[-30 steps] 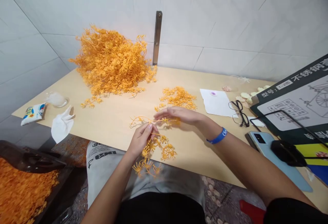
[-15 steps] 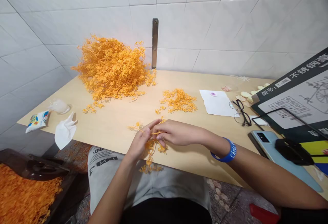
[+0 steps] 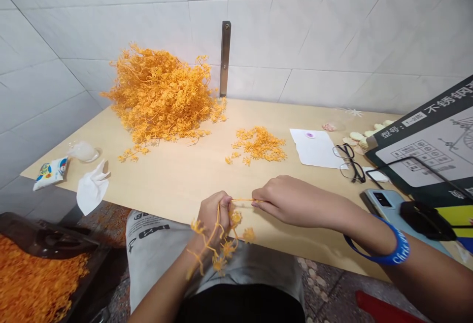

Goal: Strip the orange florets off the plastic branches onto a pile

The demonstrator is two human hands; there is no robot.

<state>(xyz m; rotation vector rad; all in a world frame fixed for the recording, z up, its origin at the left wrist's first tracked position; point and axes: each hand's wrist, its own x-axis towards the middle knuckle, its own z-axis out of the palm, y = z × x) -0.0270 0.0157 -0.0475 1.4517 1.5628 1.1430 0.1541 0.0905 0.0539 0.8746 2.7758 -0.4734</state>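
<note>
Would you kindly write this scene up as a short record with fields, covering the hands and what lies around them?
Left hand: closed on an orange sprig, its branches hanging in front of the forearm
Right hand: pinching the sprig's stem, which runs straight between the hands
Worn: blue wristband, right arm
Table, back left: large orange pile
Beyond the hands: small orange heap
Right side: paper, glasses, phone, box
Left side: white tissue, printed packet
</note>
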